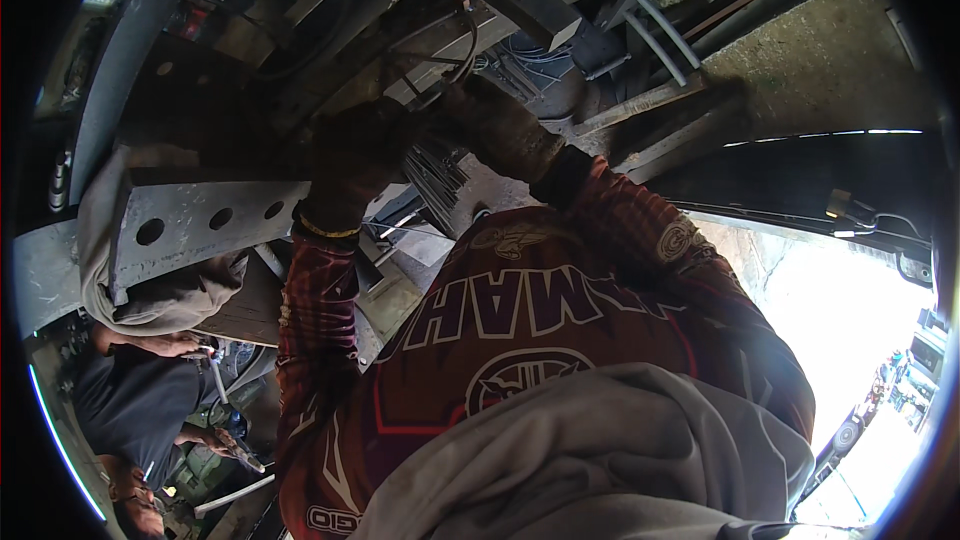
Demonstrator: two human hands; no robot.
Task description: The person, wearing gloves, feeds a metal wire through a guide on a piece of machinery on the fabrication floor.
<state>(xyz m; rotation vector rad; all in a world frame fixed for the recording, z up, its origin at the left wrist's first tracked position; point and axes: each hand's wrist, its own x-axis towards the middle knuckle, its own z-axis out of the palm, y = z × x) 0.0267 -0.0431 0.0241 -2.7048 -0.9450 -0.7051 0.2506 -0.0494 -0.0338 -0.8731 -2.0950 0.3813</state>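
Note:
My left hand [360, 145] and my right hand [505, 128], both in dark work gloves, reach forward and come close together in deep shadow. The fingers of each look curled in. What lies between them is too dark to name. A thin bent cable [473, 45] runs down to the spot where the hands meet. Just below that spot shows a bundle of thin metal rods [437, 183]. To the left of my left wrist is a thick steel plate with round holes [190, 228].
A grey cloth [150, 310] hangs over the plate's left end. At lower left a co-worker's hand [215, 440] grips a tool. Steel beams [520, 5] and a coil of wire [540, 50] lie ahead. Bright daylight comes in at right.

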